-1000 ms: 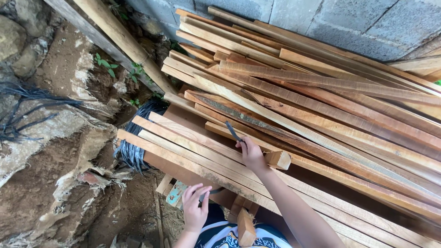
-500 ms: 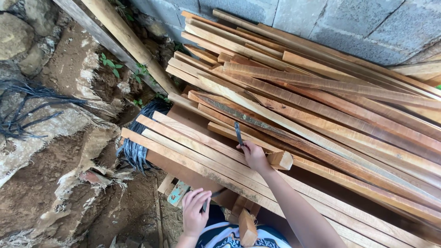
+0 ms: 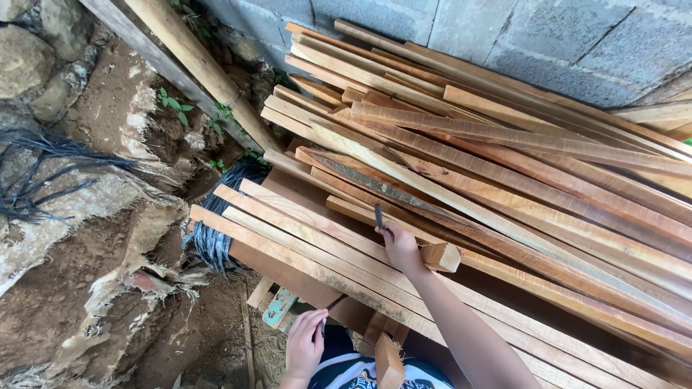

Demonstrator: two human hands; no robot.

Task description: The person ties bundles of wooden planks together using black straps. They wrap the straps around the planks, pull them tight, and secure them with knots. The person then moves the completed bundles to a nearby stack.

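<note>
Nail [image 3: 378,216] pinched upright in right hand [image 3: 401,247] grip, on plank [image 3: 317,223]

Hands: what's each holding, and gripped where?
Right hand pinches a thin dark tool by its lower end, tip against the planks. Left hand grips another slim dark tool near its bottom.

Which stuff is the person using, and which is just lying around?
In use:
right hand with a thin dark tool
left hand with a dark stick
planks

Lying about:
wood block
black cords
pole
rocks
</note>
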